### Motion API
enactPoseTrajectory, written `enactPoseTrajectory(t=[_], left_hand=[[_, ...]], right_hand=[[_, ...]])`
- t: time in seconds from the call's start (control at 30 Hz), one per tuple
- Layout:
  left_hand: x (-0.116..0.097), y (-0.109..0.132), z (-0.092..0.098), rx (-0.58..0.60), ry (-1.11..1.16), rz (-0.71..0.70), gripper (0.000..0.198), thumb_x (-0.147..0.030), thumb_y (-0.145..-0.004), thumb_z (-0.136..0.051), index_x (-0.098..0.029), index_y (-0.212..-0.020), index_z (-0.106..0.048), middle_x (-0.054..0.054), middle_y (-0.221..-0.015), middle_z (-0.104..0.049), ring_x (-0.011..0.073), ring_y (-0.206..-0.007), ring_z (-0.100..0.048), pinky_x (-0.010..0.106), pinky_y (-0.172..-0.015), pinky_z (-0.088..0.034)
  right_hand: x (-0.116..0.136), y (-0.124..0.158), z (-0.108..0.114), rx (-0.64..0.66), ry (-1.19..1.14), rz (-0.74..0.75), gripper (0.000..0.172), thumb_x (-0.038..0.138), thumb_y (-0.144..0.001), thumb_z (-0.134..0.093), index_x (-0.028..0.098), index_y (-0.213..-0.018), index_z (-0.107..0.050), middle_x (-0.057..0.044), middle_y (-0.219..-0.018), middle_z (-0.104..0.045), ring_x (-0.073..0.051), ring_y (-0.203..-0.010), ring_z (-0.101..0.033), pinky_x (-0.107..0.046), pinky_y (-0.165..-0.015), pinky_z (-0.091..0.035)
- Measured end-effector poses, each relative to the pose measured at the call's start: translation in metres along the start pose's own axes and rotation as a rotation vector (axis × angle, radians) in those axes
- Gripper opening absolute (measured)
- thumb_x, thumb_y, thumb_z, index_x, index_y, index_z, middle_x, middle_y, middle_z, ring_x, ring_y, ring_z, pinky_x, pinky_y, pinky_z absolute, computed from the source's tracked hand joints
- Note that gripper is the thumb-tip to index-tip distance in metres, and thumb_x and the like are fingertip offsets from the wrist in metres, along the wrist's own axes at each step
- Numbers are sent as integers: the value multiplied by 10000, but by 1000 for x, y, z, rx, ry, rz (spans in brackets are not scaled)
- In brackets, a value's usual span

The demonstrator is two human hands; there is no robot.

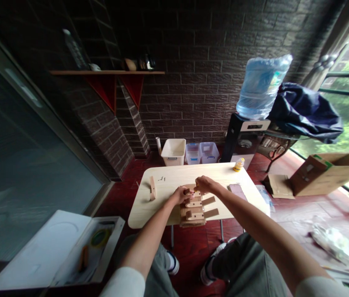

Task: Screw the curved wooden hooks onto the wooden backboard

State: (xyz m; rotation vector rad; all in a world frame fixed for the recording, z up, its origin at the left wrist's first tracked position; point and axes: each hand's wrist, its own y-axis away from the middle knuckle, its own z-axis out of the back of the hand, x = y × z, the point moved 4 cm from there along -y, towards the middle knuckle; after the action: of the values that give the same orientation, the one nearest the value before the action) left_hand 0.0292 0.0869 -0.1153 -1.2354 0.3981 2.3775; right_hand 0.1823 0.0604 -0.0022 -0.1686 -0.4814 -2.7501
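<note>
A pale wooden assembly [194,208] of stacked plates with several pegs sticking out to the right lies on the near half of a small light wooden table [174,175]. My left hand [181,194] is curled around the assembly's top left corner. Opposite it, my right hand [203,183] pinches a small piece at the assembly's far end, fingers closed. A separate wooden piece [152,187] stands on edge at the table's left. A few small dark screws [162,179] lie behind it.
A phone [238,191] and a small yellow bottle [238,164] sit on the table's right. Plastic bins [173,151] line the brick wall. A water dispenser [256,103] stands right. Cardboard box [324,173] on the floor right, open white box [69,247] lower left.
</note>
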Motion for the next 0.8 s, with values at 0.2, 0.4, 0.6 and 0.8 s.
enactPoseTrajectory(t=[0.2, 0.4, 0.6, 0.8], left_hand=[[6, -3, -2, -30, 2, -34, 374, -410, -666, -764, -141, -925, -773, 92, -960, -705, 221, -849, -647, 307, -750, -490], [3, -3, 2, -6, -93, -70, 372, -438, -702, -739, -161, -948, -779, 66, -893, -711, 213, -822, -650, 299, -747, -486], [2, -3, 2, -12, -111, -16, 338, -419, -693, -753, -155, -901, -781, 51, -824, -705, 191, -761, -646, 277, -711, -480], [5, -3, -2, -27, -8, 3, 406, -421, -631, -801, -135, -918, -781, 77, -894, -705, 216, -799, -641, 296, -711, -485]], right_hand=[[-2, -6, -6, 116, -172, -135, 369, 344, -938, -533, 39, -905, -738, -167, -844, -766, -169, -687, -716, -187, -547, -489], [11, 6, 11, -59, 102, 68, 370, 290, -862, -642, 105, -1182, -660, -178, -1083, -738, -244, -919, -719, -244, -662, -518], [8, 6, 11, -123, 182, 95, 316, 318, -932, -565, 119, -1156, -667, -178, -1068, -736, -245, -961, -712, -263, -741, -513], [-3, -6, 0, -36, 28, -109, 426, 399, -968, -483, 52, -1030, -722, -193, -891, -758, -223, -815, -726, -233, -644, -496]])
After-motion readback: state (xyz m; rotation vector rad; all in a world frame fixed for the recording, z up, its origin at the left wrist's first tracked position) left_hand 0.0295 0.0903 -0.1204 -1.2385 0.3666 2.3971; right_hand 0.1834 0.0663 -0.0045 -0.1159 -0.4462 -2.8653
